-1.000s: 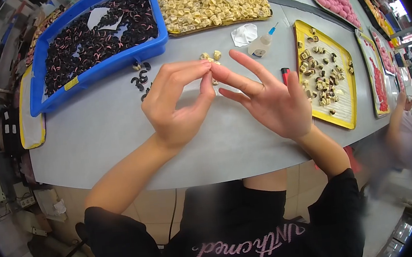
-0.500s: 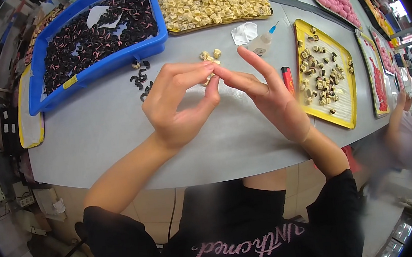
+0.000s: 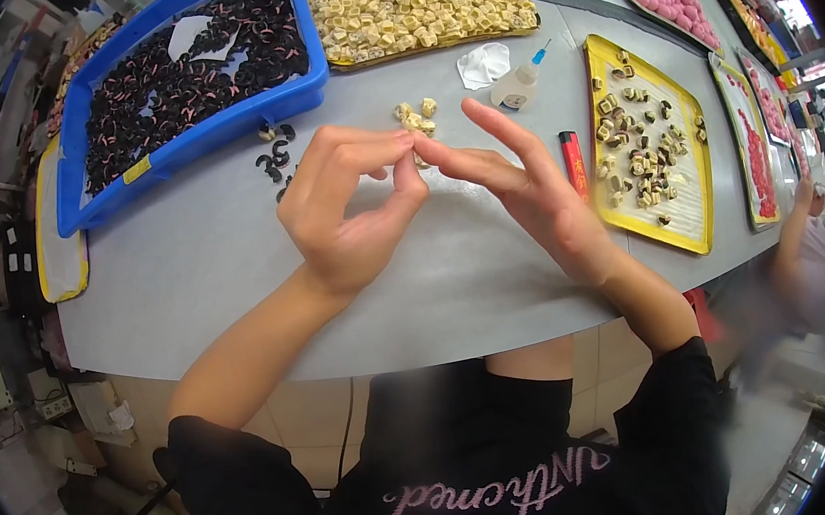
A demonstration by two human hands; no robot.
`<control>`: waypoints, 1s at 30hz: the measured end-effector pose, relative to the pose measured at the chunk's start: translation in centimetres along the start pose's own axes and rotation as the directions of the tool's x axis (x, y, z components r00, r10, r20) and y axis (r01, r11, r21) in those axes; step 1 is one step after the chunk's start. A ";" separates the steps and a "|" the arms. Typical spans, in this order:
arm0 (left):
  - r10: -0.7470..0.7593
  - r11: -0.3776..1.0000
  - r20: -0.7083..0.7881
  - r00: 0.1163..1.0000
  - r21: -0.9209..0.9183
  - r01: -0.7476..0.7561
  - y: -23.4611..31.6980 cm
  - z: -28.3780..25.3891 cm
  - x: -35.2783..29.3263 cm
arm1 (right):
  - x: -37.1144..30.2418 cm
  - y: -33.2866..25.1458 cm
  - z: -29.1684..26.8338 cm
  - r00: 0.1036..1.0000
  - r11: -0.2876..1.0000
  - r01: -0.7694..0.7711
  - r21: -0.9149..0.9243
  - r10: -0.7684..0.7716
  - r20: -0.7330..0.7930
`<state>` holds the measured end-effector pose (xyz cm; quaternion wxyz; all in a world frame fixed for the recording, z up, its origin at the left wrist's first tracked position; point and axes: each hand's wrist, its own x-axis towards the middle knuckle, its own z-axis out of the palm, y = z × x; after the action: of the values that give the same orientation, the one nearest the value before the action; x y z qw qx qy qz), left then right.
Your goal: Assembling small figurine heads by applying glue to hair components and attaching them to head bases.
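Observation:
Both of my hands meet over the grey table, fingertip to fingertip. My left hand point(image 3: 352, 204) is closed in a pinch, its thumb and forefinger tips pressed together. My right hand point(image 3: 541, 189) reaches its fingertips to the same spot, while one finger stretches upward and away. Whatever lies between the fingertips is too small and covered to name. Just beyond them sit a few small cream-coloured hollow pieces point(image 3: 415, 116). Several black curved pieces point(image 3: 276, 158) lie on the table beyond the left hand.
A blue tub point(image 3: 198, 134) of black and pink curved pieces stands at far left. Beside it is a tray of cream pieces point(image 3: 416, 6). A squeeze bottle with a blue needle tip point(image 3: 515, 89), crumpled white tissue point(image 3: 485, 66), red lighter point(image 3: 573, 162) and yellow-rimmed tray point(image 3: 690, 168) are rightward.
My hands keep the same pose, fingertips together. The table items sit slightly farther left in the picture; nothing has visibly been picked up or put down.

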<state>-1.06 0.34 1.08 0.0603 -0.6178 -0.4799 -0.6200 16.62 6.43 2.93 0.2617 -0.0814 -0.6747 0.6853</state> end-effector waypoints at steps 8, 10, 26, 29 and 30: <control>-0.200 0.979 0.103 0.974 0.065 0.194 -0.5 0.5 0.2 | 0.6 1.6 -3.5 0.632 0.796 0.117 -0.594 -0.521 -0.574; -0.213 0.973 0.138 0.967 0.115 0.198 -0.8 0.5 0.3 | 0.7 2.0 -4.2 0.661 0.729 -0.176 -0.662 -0.411 -0.628; -0.130 0.935 0.024 0.991 0.336 0.115 -2.2 -2.8 4.1 | 1.0 4.1 -6.5 0.764 0.619 -0.307 -0.723 -0.293 -0.575; -0.192 0.863 -0.031 0.981 0.470 0.184 -1.7 -5.4 6.1 | 1.3 3.0 -5.7 0.721 0.650 -0.268 -0.711 -0.355 -0.595; -0.213 0.843 -0.021 0.977 0.502 0.194 -1.5 -6.1 6.7 | 1.3 2.6 -5.6 0.696 0.666 -0.237 -0.708 -0.392 -0.601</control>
<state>-7.98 0.52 7.17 0.1439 -0.5375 -0.6879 -0.4661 17.44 12.14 0.29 0.4765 -0.4070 -0.7386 0.2487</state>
